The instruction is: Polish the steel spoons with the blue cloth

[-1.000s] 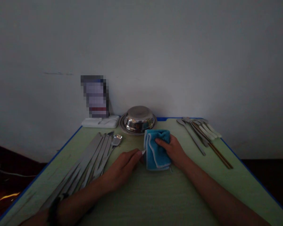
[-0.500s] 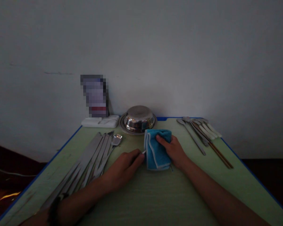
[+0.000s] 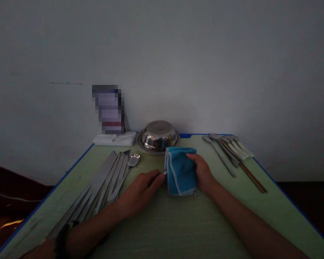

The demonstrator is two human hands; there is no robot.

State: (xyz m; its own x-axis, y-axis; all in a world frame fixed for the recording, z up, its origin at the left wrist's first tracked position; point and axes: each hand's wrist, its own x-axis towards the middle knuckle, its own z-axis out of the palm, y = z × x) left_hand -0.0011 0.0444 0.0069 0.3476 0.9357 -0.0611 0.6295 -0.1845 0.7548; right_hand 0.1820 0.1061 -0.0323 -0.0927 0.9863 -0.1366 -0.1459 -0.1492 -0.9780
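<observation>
The left hand (image 3: 144,192) pinches a slender, light-coloured item (image 3: 165,173); only a short section is visible, the remainder being obscured by the fingers and the folded blue cloth (image 3: 182,172), so its type cannot be determined. The right hand (image 3: 203,176) grasps the cloth by its right side, fingers hidden behind it. Item and cloth are over the middle of the table (image 3: 162,230), nearer than the inverted metal bowl (image 3: 160,135) at the far edge. The left forearm partly covers metal utensils (image 3: 108,180) along the left edge. Compared with the earlier frames, the right thumb lies farther right, exposing more cloth.
</observation>
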